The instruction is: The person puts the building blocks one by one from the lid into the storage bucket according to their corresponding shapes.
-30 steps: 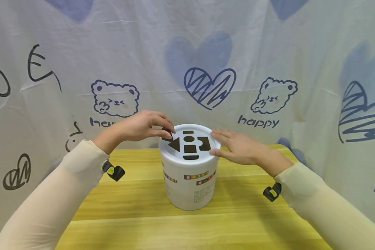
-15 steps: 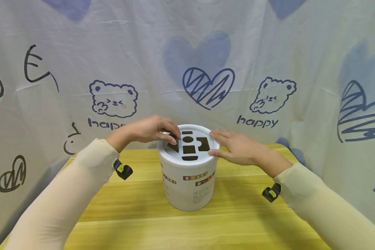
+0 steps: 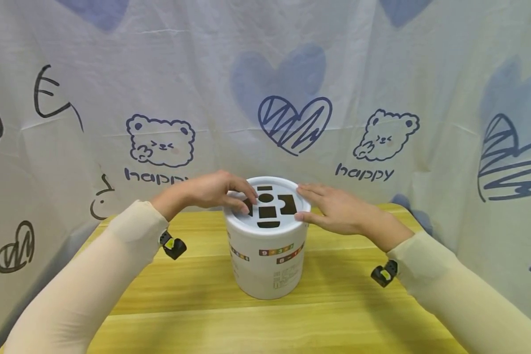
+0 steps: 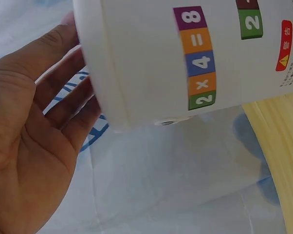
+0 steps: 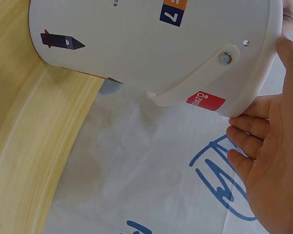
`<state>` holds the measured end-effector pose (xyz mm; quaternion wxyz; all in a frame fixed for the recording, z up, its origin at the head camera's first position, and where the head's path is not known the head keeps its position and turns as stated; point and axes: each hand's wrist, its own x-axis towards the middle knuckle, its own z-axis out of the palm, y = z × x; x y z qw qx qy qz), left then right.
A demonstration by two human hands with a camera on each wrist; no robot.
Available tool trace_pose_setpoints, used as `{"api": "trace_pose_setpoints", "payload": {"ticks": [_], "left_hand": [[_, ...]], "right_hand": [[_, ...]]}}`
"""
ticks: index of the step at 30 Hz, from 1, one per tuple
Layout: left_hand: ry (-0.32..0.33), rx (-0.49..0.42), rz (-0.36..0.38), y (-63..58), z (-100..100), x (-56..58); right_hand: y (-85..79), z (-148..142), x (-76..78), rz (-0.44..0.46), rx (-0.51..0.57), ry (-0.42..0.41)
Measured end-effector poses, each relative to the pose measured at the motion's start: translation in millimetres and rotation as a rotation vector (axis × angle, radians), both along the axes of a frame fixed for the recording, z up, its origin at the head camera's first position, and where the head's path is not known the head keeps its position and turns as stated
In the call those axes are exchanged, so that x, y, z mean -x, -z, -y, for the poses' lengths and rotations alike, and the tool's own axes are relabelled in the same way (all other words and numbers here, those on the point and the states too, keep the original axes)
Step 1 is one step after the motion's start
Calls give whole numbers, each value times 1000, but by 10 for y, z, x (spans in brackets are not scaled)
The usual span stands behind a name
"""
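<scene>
A white bucket (image 3: 267, 268) with printed coloured sums stands upright on the table. Its white lid (image 3: 284, 222) has several dark shaped cutouts. My left hand (image 3: 221, 189) lies over the lid's left side, thumb and fingers loosely bent above a partly hidden cutout; no object shows between them. In the left wrist view the left hand (image 4: 34, 112) reaches over the rim, fingertips hidden behind the bucket (image 4: 137, 63). My right hand (image 3: 336, 209) rests on the lid's right edge with fingers extended. In the right wrist view the right hand (image 5: 278, 146) touches the rim, near a white handle (image 5: 200, 78).
The yellow wood-grain table (image 3: 194, 314) extends around the bucket. Behind it hangs a pale curtain (image 3: 221, 88) with blue hearts and bear drawings. Each wrist wears a small black camera, such as the left camera (image 3: 172, 246).
My left hand has shifted right and lower over the lid, then its fingers have spread slightly. A dark shape earlier at its fingertips no longer shows. The right hand and bucket stay put.
</scene>
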<state>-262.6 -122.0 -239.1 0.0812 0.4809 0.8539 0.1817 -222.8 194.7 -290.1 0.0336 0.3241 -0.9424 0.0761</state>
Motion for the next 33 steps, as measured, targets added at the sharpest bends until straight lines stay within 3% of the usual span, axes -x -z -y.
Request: {"api": "trace_pose_setpoints", "payload": {"ticks": [10, 18, 26, 33], "left_hand": [[-49, 3, -92, -130, 144, -181], [-80, -57, -101, -145, 414, -324], [-219, -64, -104, -127, 731, -518], [-317, -63, -125, -37, 1033, -687]], "right_hand": [[8, 7, -3, 2, 11, -1], [8, 7, -6, -4, 8, -6], [5, 6, -4, -9, -5, -13], [2, 7, -3, -9, -6, -12]]}}
